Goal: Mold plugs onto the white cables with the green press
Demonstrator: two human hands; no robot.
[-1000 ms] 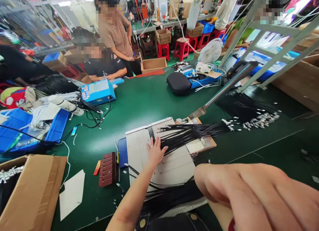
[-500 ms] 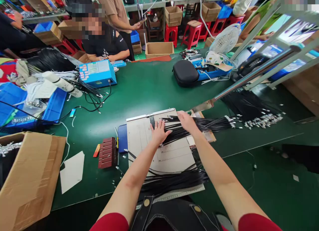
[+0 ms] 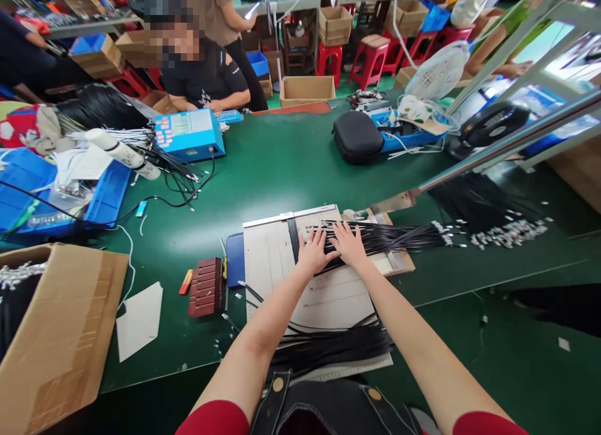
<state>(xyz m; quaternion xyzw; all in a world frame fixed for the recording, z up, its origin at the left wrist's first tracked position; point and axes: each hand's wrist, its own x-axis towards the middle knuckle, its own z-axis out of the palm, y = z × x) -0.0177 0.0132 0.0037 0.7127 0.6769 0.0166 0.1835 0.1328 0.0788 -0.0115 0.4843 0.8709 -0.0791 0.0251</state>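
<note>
Fingers of both hands slightly spread and laid flat, pressing down, not clamped. Left hand and right hand rest palm-down, just beside each other, on a bundle of black cables. Bundle lies across the upper part of a white gridded cutting board, its metal-tipped ends running past the board's right edge. More black cables lie along the board's near edge. Left of the board: a blue pad, then a dark red block. Past the far right corner, a long metal lever rises away; a heap of terminal-ended cables lies near the right edge of the green worktop.
</note>
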